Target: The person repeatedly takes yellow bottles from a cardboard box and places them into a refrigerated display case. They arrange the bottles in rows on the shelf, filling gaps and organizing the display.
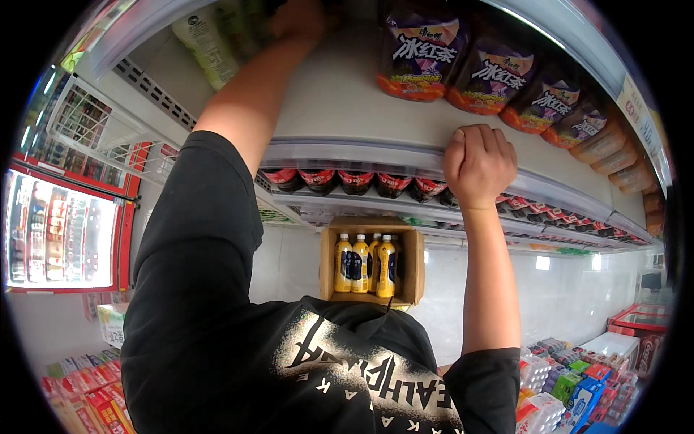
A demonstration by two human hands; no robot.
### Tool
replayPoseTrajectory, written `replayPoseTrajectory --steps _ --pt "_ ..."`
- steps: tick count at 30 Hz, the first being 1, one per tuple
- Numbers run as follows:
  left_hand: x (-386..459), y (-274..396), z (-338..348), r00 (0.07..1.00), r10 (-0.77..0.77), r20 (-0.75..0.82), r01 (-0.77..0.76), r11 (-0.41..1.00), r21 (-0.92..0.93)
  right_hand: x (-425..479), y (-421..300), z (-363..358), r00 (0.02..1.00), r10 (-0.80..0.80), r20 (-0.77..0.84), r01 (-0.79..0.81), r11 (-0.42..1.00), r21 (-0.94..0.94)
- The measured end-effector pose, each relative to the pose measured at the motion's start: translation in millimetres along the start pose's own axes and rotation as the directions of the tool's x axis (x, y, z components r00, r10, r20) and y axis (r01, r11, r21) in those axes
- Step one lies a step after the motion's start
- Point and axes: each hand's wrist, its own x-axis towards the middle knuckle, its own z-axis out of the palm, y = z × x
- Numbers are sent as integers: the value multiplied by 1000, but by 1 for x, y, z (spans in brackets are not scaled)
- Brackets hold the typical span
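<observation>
My left hand [301, 19] reaches deep over the upper shelf [336, 103] at the top of the view, blurred and in shadow; its fingers and anything in them cannot be made out. Bottles with pale green labels [203, 43] lie or stand just left of that forearm. My right hand [481, 163] rests on the shelf's front edge with its fingers curled in, and no object shows in it. Beyond it is a row of dark iced tea bottles [420, 59] with purple and orange labels. Below the shelf, an open cardboard box [327, 260] holds several yellow bottles [386, 266] with white caps.
Cola bottles [355, 182] with red labels line the shelf beneath. White wire baskets [87, 130] jut out at left, near a lit red-framed drinks cooler [59, 233]. Packed drinks [569, 385] are stacked at lower right, and red cartons [97, 396] at lower left.
</observation>
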Motion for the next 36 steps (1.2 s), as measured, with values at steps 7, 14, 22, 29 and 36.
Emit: replayPoseTrajectory --steps 7,14,22,29,36 --pt "8 -32 32 991 61 -116 -65 997 -32 0 -4 1 1000 -1 -2 1 1000 18" --pt "-1 -13 -9 972 -101 211 112 993 -40 -1 -1 -1 1000 -4 17 4 1000 -7" --pt "-7 -19 6 999 -31 -18 28 983 -183 1 -3 1 1000 -7 28 6 1000 7" --pt "-93 7 -84 932 363 -3 -360 923 -136 -2 0 -2 1000 -13 4 13 1000 13" --pt "-98 -96 -222 -78 677 -732 -750 444 490 2 -7 -1 1000 -13 -16 13 1000 10"
